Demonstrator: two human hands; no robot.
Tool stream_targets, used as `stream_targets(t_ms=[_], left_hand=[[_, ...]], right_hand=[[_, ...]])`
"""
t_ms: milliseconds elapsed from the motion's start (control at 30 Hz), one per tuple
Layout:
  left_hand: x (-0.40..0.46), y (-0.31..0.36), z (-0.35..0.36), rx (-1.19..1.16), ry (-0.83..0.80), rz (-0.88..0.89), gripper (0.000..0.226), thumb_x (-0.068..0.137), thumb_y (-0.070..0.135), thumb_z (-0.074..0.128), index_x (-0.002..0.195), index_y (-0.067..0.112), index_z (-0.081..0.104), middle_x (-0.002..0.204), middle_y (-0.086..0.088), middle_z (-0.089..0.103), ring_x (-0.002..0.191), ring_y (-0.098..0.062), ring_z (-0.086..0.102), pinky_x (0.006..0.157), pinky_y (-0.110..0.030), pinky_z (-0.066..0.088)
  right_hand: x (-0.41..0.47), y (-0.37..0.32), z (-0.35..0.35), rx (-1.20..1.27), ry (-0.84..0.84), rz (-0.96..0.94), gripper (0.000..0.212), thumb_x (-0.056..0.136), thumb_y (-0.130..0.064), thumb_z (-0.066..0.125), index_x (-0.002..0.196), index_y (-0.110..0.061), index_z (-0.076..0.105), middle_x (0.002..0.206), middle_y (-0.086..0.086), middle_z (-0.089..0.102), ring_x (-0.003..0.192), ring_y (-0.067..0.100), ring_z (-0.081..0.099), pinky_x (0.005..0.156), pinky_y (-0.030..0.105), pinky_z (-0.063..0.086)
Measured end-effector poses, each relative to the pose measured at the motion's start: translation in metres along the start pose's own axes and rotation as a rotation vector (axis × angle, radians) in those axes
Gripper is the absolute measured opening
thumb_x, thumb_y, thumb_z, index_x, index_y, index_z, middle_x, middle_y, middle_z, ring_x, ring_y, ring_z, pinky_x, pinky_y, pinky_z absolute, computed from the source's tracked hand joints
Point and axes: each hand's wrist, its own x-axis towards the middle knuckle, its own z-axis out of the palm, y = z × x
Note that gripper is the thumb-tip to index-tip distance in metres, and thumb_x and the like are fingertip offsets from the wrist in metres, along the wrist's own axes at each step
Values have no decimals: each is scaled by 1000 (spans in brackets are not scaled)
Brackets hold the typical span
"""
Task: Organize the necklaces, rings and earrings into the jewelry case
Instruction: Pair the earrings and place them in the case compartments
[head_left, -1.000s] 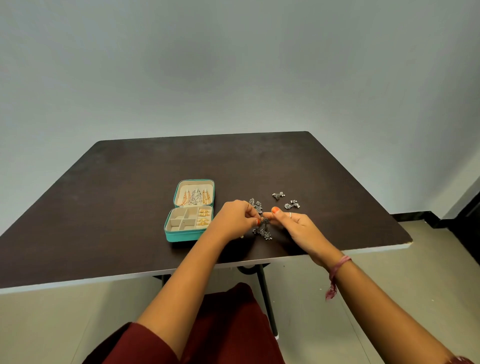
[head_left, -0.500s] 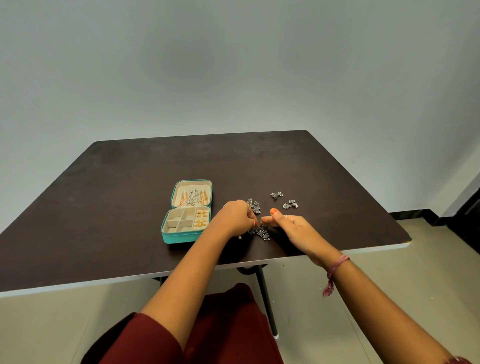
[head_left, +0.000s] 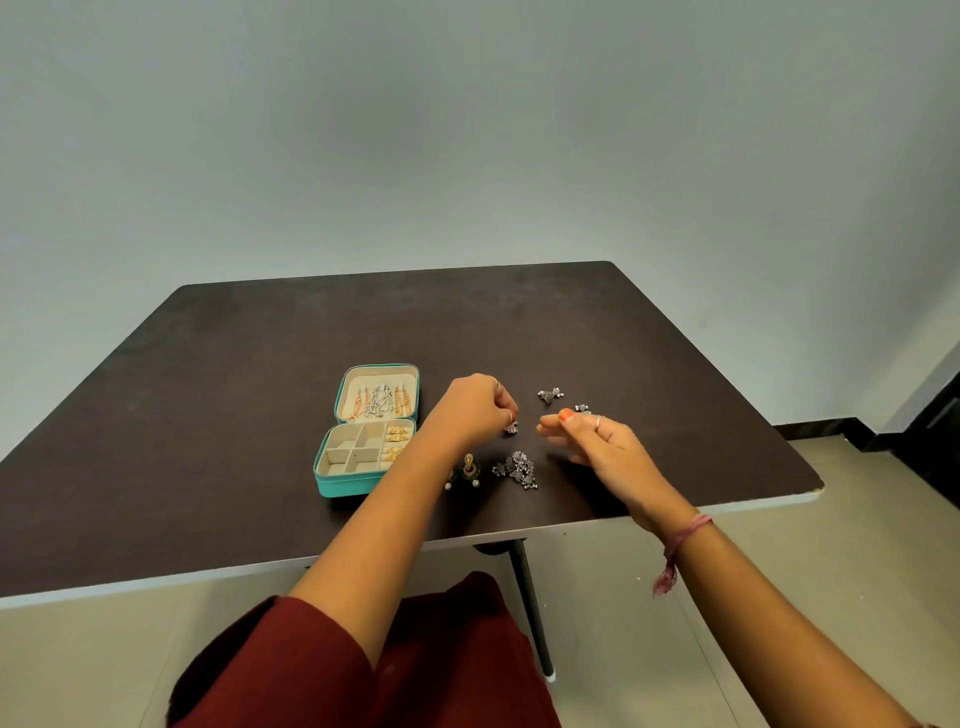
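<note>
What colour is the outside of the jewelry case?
Teal; the jewelry case shows it best on its front wall in the head view, with a cream lining inside.

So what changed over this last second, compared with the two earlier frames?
The two hands drew apart: the left hand now pinches a small silver earring alone, and the right hand has let go, its fingers loose. The silver cluster and a dark piece they were covering now show on the table. The open jewelry case and the far earrings stayed put.
</note>
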Motion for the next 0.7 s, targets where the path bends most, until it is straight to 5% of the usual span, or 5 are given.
stream_targets(t_ms=[67, 233, 367, 500, 700], left_hand=[[4, 3, 0, -22, 17, 0, 21, 90, 12, 57, 106, 15, 70, 97, -1, 66, 82, -12, 57, 45, -10, 35], [20, 9, 6, -67, 30, -27, 24, 88, 5, 54, 105, 13, 69, 108, -6, 69, 100, -19, 63, 76, -19, 43], [33, 16, 15, -108, -58, -78, 28, 89, 0, 46, 109, 7, 63, 91, -14, 73, 57, -13, 64, 56, -16, 50], [45, 23, 28, -132, -101, -136, 25, 91, 4, 46, 111, 11, 59, 60, 0, 64, 28, 1, 47, 43, -14, 43], [54, 25, 42, -171, -79, -140, 17, 93, 13, 52, 108, 12, 60, 64, -5, 68, 36, -3, 52, 46, -14, 43]], right_hand=[[5, 0, -8, 38, 128, -35, 21, 98, -20, 50, 99, -18, 70, 97, -2, 73, 89, 7, 68, 78, 19, 51], [20, 6, -28, 57, 342, -25, 15, 94, -9, 54, 102, -8, 67, 79, 4, 66, 63, 7, 59, 55, 17, 49], [32, 13, -32, -54, 334, -7, 13, 90, -13, 62, 101, -7, 65, 69, 3, 62, 54, 12, 60, 46, 19, 47], [38, 21, -24, -292, 370, -26, 11, 86, -22, 68, 95, -15, 68, 58, -2, 61, 49, 9, 61, 48, 22, 50], [43, 26, -21, -650, 365, -27, 10, 86, -40, 62, 88, -32, 69, 67, -8, 64, 66, 7, 63, 68, 27, 48]])
